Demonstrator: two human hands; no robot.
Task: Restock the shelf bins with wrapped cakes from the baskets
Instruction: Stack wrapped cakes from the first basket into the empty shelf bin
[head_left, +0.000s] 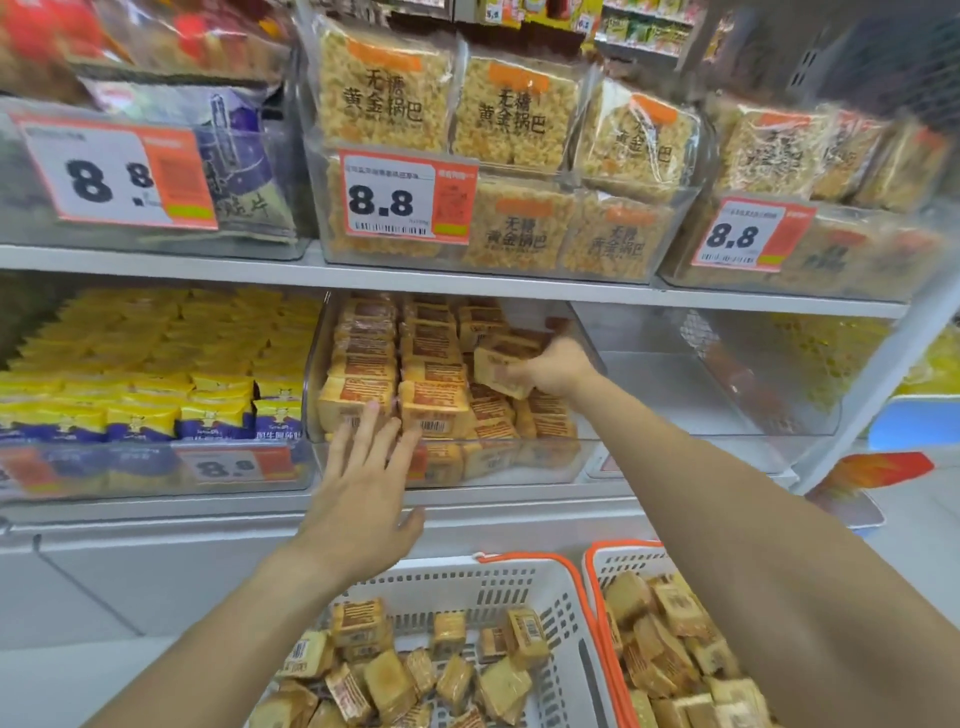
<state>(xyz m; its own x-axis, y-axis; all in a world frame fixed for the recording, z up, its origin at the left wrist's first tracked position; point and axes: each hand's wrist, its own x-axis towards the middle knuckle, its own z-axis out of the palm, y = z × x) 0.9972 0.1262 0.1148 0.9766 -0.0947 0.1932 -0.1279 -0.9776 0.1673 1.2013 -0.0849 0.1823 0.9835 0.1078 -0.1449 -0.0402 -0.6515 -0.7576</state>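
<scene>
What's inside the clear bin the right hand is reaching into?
The clear bin holds rows of wrapped cakes; the right hand holds one more above them. Its right rear corner is hidden behind that hand.

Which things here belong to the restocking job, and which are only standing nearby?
Job: wrapped cake held by right hand; left hand touching cakes in middle bin; two baskets of cakes.

Nearby: rice cracker packs; yellow packets; price tags.

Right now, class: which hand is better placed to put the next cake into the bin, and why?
The right hand: it already grips a wrapped cake above the bin's unfilled right side. The left hand is open, touching the front packs.
</scene>
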